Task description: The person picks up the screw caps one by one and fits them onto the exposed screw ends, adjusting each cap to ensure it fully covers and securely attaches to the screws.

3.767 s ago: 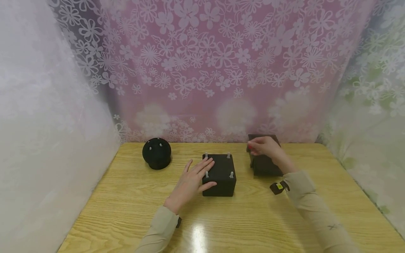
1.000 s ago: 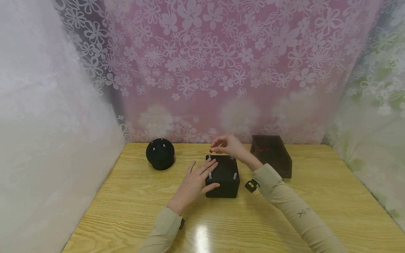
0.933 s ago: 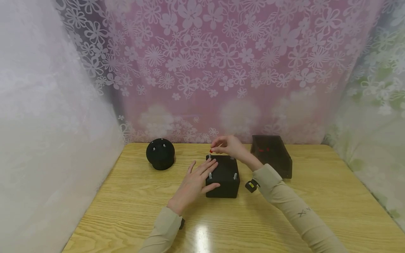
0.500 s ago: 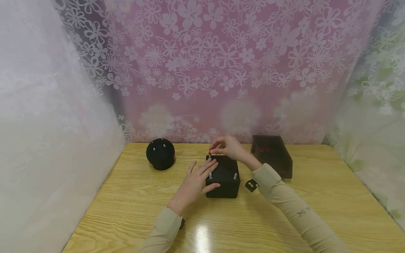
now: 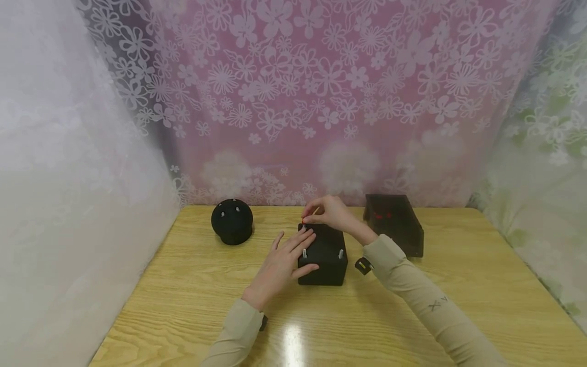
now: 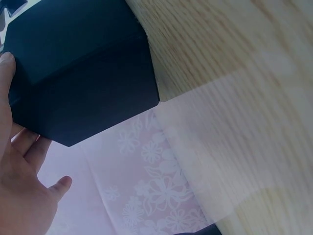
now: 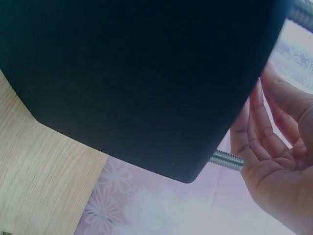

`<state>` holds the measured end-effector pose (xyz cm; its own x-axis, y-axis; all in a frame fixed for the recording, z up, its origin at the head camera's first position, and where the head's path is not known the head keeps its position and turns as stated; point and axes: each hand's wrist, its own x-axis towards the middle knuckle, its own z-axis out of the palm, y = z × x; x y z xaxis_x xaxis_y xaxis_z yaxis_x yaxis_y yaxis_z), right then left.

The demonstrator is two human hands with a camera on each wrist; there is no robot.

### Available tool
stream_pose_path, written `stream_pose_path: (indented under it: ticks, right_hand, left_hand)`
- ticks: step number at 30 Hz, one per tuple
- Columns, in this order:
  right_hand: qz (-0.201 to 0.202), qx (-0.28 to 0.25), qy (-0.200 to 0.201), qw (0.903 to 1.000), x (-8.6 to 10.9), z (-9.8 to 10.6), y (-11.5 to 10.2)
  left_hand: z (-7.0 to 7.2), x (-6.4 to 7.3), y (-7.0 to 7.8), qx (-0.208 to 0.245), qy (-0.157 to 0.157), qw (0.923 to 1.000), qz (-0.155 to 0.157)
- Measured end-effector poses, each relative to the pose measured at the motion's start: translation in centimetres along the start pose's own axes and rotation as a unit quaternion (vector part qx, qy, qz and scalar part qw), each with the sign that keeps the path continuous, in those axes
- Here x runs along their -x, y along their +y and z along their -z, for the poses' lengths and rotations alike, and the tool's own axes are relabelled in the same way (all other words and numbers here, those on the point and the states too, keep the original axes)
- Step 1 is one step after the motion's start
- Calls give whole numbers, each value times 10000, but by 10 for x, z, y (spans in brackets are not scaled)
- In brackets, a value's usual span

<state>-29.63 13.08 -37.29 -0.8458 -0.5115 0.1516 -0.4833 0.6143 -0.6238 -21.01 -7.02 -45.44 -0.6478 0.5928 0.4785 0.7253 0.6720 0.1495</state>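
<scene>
A black box [image 5: 323, 270] stands on the table with metal threaded bolts at its top corners. My left hand [image 5: 277, 267] rests on its left side, fingers stretched over the top edge and thumb along the front face; the left wrist view shows the hand [image 6: 22, 186] against it. With thumb and fingertips, my right hand [image 5: 332, 211] pinches a small red piece [image 5: 302, 221] right at the far left bolt. The two front bolts, left [image 5: 304, 253] and right [image 5: 341, 253], are bare. The right hand covers the far right one. Threads show on a bolt [image 7: 227, 160] in the right wrist view.
At the back right stands a dark bin [image 5: 399, 239] with small red pieces [image 5: 384, 216] inside. A round black object [image 5: 232, 221] with several metal studs sits at the back left. A floral curtain [image 5: 321, 102] hangs behind the wooden table [image 5: 183, 306].
The right hand has come left from the bin to the box with a red piece. Over the last second it has lowered slightly at the far left bolt. The left hand stays put.
</scene>
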Motion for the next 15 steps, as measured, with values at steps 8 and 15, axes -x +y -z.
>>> stream_pose_path:
  ticks: [8,15]
  right_hand:
    - [-65,5,-12,10000,2,0,-6]
    - [9,144,-88,9999,5,-2,-9]
  left_hand:
    - [3,2,0,18,-50,10000,10]
    - [5,6,1,31,-70,10000,-9]
